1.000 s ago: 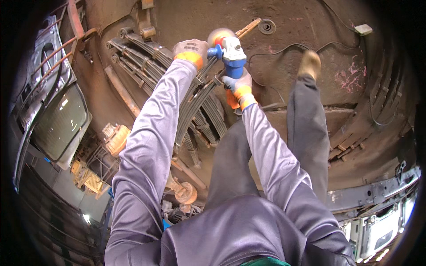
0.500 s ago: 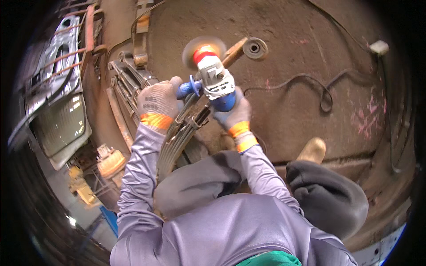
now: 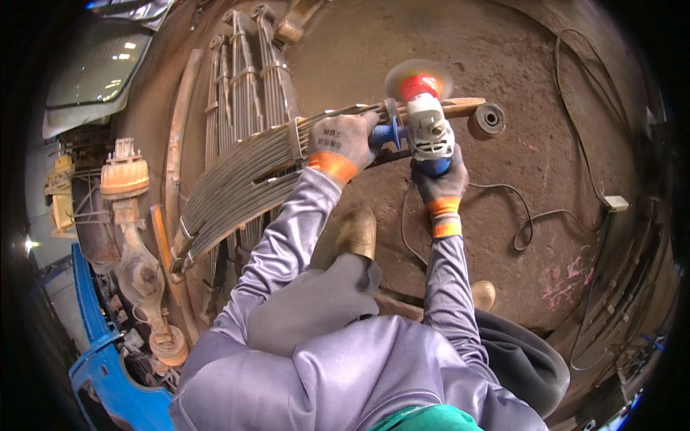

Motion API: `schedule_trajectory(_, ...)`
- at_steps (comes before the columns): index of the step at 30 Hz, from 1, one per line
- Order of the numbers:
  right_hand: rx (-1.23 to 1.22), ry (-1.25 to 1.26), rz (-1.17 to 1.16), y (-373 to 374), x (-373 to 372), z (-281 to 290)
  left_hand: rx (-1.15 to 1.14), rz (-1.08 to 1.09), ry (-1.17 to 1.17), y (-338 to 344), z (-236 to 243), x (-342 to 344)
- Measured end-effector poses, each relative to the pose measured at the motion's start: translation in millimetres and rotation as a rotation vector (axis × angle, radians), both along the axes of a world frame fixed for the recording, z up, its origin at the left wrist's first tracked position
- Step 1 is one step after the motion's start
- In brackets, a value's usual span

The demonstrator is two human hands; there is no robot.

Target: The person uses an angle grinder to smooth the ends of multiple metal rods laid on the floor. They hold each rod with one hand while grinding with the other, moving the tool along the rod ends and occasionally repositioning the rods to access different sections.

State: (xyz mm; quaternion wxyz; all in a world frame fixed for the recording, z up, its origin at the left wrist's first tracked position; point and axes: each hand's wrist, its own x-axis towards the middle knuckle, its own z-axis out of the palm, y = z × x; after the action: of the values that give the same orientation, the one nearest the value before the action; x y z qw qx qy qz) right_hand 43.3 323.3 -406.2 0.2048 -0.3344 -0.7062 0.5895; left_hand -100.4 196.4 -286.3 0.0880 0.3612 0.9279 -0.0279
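Observation:
I hold an angle grinder (image 3: 431,129) with a grey-white head, a red guard and a blue body. Its disc (image 3: 395,77) is blurred, as if spinning. My gloved left hand (image 3: 338,140) is closed around the blue side handle (image 3: 389,135). My gloved right hand (image 3: 443,179) wraps the grinder's rear body. Under the grinder lies a long, curved leaf spring (image 3: 237,172), a stack of grey steel strips with clamps. A rolled round eye (image 3: 487,121) shows at its right end. Whether the disc touches the steel I cannot tell.
More leaf springs (image 3: 244,79) lie at the upper left, beside a rusty pipe (image 3: 177,136). Farther left are a rusty axle (image 3: 140,276) and a blue panel (image 3: 122,384). A black cable (image 3: 528,215) loops over the brown floor to a white box (image 3: 616,204). My boot (image 3: 357,233) stands near the spring.
The view has turned, and the grinder with both hands now sits farther right in the picture. More of the leaf spring shows. Both hands keep their hold on the grinder.

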Motion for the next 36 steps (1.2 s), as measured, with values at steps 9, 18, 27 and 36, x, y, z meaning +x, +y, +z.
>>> schedule_trajectory(9,0.132,-0.069,0.044,1,0,5,-0.009,0.084,-0.057,-12,4,8)
schedule_trajectory(18,0.048,0.052,0.098,8,4,0,0.011,0.097,-0.081,-16,-2,23)
schedule_trajectory(27,0.104,-0.005,0.140,18,4,-5,0.010,0.108,-0.137,-14,-8,22)
schedule_trajectory(36,0.219,-0.112,0.180,32,6,12,0.096,0.156,-0.209,-15,-18,31)
